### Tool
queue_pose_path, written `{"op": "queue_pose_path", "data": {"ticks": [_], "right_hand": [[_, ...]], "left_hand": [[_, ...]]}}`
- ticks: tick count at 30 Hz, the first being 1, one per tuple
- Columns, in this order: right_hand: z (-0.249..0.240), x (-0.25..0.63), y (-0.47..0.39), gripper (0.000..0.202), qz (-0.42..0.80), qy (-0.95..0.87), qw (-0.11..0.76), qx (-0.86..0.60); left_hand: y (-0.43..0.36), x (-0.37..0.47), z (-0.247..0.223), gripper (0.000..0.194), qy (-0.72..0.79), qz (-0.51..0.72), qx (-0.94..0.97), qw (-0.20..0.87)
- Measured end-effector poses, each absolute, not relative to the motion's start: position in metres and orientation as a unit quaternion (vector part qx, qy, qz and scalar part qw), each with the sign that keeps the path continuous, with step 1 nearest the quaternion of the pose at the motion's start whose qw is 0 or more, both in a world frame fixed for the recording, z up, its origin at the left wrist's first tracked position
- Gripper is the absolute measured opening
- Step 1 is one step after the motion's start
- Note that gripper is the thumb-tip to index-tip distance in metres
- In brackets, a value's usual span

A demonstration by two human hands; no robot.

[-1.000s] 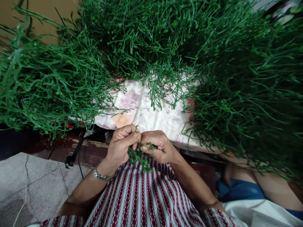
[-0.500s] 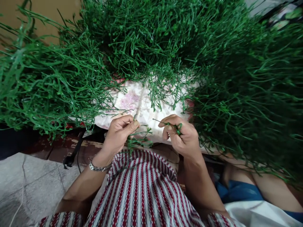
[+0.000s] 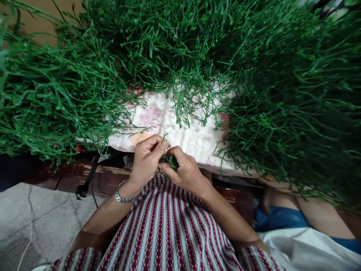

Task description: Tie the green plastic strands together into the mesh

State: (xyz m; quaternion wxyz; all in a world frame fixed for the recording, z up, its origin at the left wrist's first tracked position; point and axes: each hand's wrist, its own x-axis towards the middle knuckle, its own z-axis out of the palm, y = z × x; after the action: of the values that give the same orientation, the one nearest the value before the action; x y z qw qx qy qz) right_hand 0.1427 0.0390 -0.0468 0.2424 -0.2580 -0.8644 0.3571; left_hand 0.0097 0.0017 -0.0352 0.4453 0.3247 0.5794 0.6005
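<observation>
Thumb and forefinger of my left hand (image 3: 149, 156) pinch a thin green stem (image 3: 166, 136), whose tip sticks up above the thumb. Close against it, my right hand (image 3: 184, 168) has its fingers curled around a small bunch of green sprigs (image 3: 172, 161), which look like artificial plastic greenery. The hands meet in front of my striped shirt, at the near edge of a white flowered cloth (image 3: 149, 116). Where the stem and the sprigs meet is hidden by my fingers.
Large heaps of similar green sprigs lie to the left (image 3: 56, 98), at the back (image 3: 175, 34) and to the right (image 3: 296, 105) on the cloth. At the lower right another person's bare leg (image 3: 318, 203) and blue clothing (image 3: 282, 217) show. A black strap (image 3: 88, 178) hangs at the left.
My right hand has moved left to meet my left hand, bringing its green sprigs. The sprigs that hung below my left hand are now mostly hidden. The view has shifted slightly.
</observation>
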Motion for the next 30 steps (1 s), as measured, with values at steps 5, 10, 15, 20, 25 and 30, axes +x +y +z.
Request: {"op": "queue_pose_path", "data": {"ticks": [5, 10, 15, 20, 25, 30], "right_hand": [[-0.049, 0.14, 0.034, 0.016, 0.349, -0.845, 0.272, -0.299], [-0.055, 0.141, 0.038, 0.007, 0.287, -0.863, 0.329, -0.252], [-0.06, 0.144, 0.035, 0.005, 0.281, -0.849, 0.356, -0.271], [-0.051, 0.153, 0.039, 0.006, 0.419, -0.763, 0.373, -0.321], [-0.05, 0.159, 0.043, 0.011, 0.521, -0.713, 0.361, -0.299], [-0.048, 0.158, 0.041, 0.013, 0.523, -0.713, 0.368, -0.287]], "left_hand": [[0.004, 0.02, -0.031, 0.021, 0.521, 0.655, 0.283, 0.469], [0.005, 0.021, -0.025, 0.013, 0.482, 0.674, 0.262, 0.494], [0.002, 0.021, -0.024, 0.009, 0.482, 0.672, 0.285, 0.484], [-0.006, 0.015, -0.027, 0.016, 0.517, 0.62, 0.287, 0.516], [-0.012, 0.01, -0.03, 0.016, 0.533, 0.563, 0.32, 0.545], [-0.012, 0.008, -0.027, 0.018, 0.512, 0.552, 0.27, 0.601]]}}
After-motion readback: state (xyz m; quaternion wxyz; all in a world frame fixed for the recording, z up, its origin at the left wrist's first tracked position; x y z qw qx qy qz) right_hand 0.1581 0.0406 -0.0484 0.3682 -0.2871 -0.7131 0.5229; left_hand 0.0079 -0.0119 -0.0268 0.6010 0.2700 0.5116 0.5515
